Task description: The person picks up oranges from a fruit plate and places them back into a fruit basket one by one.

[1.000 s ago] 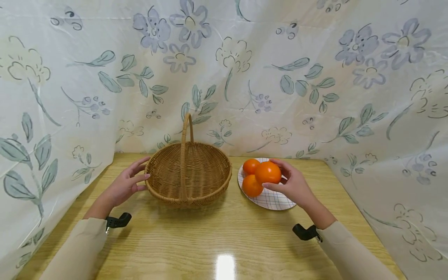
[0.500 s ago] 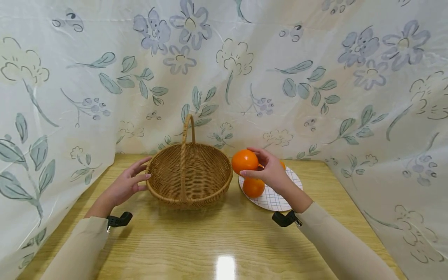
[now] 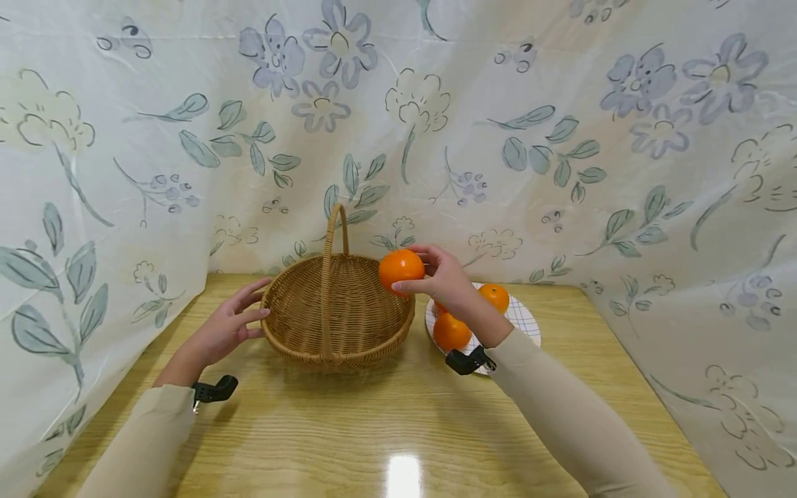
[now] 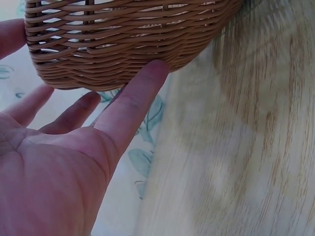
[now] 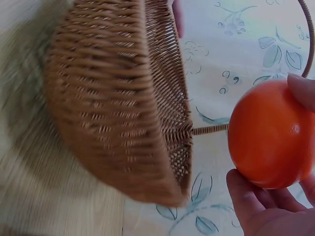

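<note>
My right hand (image 3: 443,280) holds an orange (image 3: 401,271) between thumb and fingers, above the right rim of a wicker basket (image 3: 367,325) with a tall arched handle. The right wrist view shows this orange close up, glossy and raised beside the basket's rim. At the basket's other side, my left hand (image 3: 224,328) touches the rim with spread fingers. In the left wrist view one nearly straight finger (image 4: 140,96) lies against the woven wall. Three more oranges sit on a round checked plate (image 3: 526,321), one of them mostly hidden behind the right hand.
Basket and plate stand side by side on a wood-grain table (image 3: 299,429). A floral curtain (image 3: 398,138) hangs behind and along both sides of the table.
My right hand has carried the orange leftward and up from over the plate to the basket's right rim. The left hand has stayed at the basket's left side.
</note>
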Demonstrator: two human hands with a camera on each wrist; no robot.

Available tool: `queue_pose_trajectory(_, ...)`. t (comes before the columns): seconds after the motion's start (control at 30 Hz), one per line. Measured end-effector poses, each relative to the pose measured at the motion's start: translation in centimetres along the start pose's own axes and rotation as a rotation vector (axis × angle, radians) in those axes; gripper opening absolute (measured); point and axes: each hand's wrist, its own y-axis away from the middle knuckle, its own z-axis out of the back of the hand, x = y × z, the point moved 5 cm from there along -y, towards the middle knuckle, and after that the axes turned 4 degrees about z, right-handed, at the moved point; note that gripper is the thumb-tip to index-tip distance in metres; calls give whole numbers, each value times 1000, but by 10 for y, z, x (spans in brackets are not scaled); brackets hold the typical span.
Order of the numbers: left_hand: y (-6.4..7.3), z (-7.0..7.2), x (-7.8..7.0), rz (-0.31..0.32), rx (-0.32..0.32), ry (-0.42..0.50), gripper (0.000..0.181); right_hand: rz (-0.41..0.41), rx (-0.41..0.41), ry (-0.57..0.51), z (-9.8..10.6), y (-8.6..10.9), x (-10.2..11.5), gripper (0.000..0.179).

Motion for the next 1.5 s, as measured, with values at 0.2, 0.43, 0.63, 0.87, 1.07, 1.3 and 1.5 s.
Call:
queue_pose_trajectory(0.2, 3, -1, -1, -12, -7, -4, 68, 30, 19, -22, -20, -17, 8, 72)
queue_pose_trajectory(0.43, 5, -3, 0, -16, -5, 6, 68, 14, 51, -54, -41, -34, 7, 71)
queue_pose_trajectory(0.63, 3, -2, 1, -13, -10, 10, 67, -16, 89, -29, -62, -48, 6, 72)
queue_pose_trajectory(0.87, 1, -2, 2, -6, -6, 18, 68, -23, 130, 24, -88, -65, 10, 77)
queue_pose_trajectory(1.07, 0, -2, 2, 1, -4, 12, 68, -36, 169, 14, -107, -78, 10, 65)
queue_pose_trajectory(1.3, 1, -3, 1, 4, -5, -15, 67, -25, 228, 152, -124, -90, 0, 71)
queue_pose_trajectory(1.5, 1, -4, 1, -1, -10, -5, 67, -72, 266, 183, -138, -99, -13, 87)
